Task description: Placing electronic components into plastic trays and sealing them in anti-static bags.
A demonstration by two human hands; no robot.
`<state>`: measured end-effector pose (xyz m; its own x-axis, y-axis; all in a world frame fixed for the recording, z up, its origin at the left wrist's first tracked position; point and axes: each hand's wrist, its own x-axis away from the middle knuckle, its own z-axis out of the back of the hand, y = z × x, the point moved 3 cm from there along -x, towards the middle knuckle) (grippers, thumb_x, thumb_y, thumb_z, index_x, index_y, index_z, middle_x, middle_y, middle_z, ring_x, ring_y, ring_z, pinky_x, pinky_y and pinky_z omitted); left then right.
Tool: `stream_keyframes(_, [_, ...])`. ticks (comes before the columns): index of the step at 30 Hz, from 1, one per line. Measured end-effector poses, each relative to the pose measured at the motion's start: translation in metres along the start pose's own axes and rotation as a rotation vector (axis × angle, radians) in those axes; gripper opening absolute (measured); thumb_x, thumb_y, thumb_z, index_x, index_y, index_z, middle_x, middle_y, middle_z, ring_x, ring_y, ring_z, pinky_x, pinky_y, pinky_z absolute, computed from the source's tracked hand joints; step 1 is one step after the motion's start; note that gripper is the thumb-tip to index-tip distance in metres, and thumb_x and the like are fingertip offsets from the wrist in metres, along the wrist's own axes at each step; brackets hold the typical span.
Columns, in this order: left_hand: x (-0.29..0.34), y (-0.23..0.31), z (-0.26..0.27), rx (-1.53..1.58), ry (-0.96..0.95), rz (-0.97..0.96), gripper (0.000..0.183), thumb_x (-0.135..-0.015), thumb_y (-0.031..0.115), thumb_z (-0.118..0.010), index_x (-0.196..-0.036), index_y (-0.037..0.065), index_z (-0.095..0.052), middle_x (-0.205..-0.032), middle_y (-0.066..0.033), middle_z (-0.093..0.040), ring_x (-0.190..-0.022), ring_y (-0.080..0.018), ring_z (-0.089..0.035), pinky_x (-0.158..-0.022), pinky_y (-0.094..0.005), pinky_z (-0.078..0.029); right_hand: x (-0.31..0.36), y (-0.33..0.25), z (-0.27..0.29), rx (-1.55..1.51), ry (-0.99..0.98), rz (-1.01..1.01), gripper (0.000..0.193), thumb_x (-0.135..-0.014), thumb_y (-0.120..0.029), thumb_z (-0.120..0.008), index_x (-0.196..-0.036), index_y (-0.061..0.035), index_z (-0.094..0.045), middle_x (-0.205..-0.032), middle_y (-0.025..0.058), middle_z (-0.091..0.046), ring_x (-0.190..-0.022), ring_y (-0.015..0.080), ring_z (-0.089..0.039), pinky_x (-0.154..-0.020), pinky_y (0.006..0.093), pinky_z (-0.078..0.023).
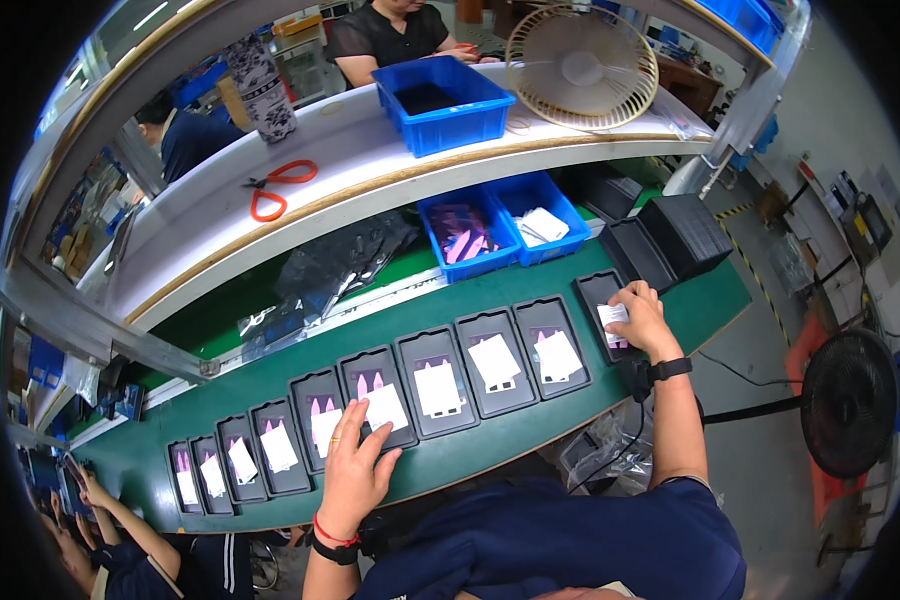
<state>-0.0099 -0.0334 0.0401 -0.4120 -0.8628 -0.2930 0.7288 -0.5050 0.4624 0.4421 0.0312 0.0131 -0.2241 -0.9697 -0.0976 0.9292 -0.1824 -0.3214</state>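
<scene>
A row of black shallow trays (435, 424) stretches across the green bench, each with white cards and a pink-and-dark piece under or behind them. My left hand (355, 470) lies with fingers spread at the near edge of one middle tray, its fingertips by a white card (386, 408). At the right end of the row, my right hand (642, 318) reaches over another black tray (588, 288). Its fingers are closed around a small white printed card (610, 314) inside that tray. The fingers partly cover the card and the tray's near end.
Behind the row, one blue bin (450, 262) holds pink-and-dark pieces and another (555, 250) white cards. Stacked black trays (682, 240) stand at the back right. The shelf above carries red-handled cutters (270, 190), a blue box (440, 130) and a fan (582, 68). Co-workers sit nearby.
</scene>
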Motion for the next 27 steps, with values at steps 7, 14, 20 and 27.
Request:
stream_keyframes(7, [0.001,-0.026,0.031,-0.043,0.024,-0.057,0.033,-0.075,0.013,-0.071,-0.105,0.004,-0.063,-0.128,-0.02,-0.05,-0.123,-0.0392,-0.044,-0.099,-0.0455,-0.039,-0.008,0.025,0.006,0.049,0.046,0.166,0.044,-0.047,-0.007,-0.082,-0.088,-0.0067,-0.065,-0.102,0.0098,-0.055,-0.101,0.0301,-0.053,-0.083,0.0403,-0.045])
stream_keyframes(14, [-0.002,-0.109,0.09,-0.123,-0.051,0.031,0.029,-0.075,0.015,-0.069,-0.1,0.002,-0.064,-0.111,-0.017,-0.06,-0.112,-0.036,-0.053,-0.093,-0.0431,-0.043,-0.006,-0.014,0.023,-0.022,-0.031,0.068,0.053,-0.055,-0.006,-0.079,-0.105,0.0012,-0.063,-0.109,0.0174,-0.058,-0.105,0.0341,-0.054,-0.089,0.0405,-0.043])
stream_keyframes(20, [-0.095,-0.176,0.043,-0.333,-0.194,0.287,0.044,-0.076,0.032,-0.068,-0.103,-0.002,-0.061,-0.104,-0.0189,-0.061,-0.097,-0.0368,-0.059,-0.088,-0.0392,-0.047,-0.036,-0.23,0.0,-0.153,-0.077,0.791,0.041,-0.064,-0.009,-0.075,-0.101,0.0014,-0.061,-0.101,0.0178,-0.061,-0.099,0.0356,-0.056,-0.087,0.0404,-0.044])
stream_keyframes(27, [-0.15,-0.202,0.021,-0.341,-0.293,0.67,0.06,-0.075,0.049,-0.059,-0.102,-0.004,-0.065,-0.105,-0.0224,-0.064,-0.104,-0.033,-0.06,-0.091,-0.0378,-0.046,-0.089,-0.389,-0.122,0.107,-0.127,1.179,0.049,-0.071,0.001,-0.058,-0.119,-0.0028,-0.053,-0.131,0.0179,-0.049,-0.122,0.0321,-0.047,-0.097,0.0425,-0.041])
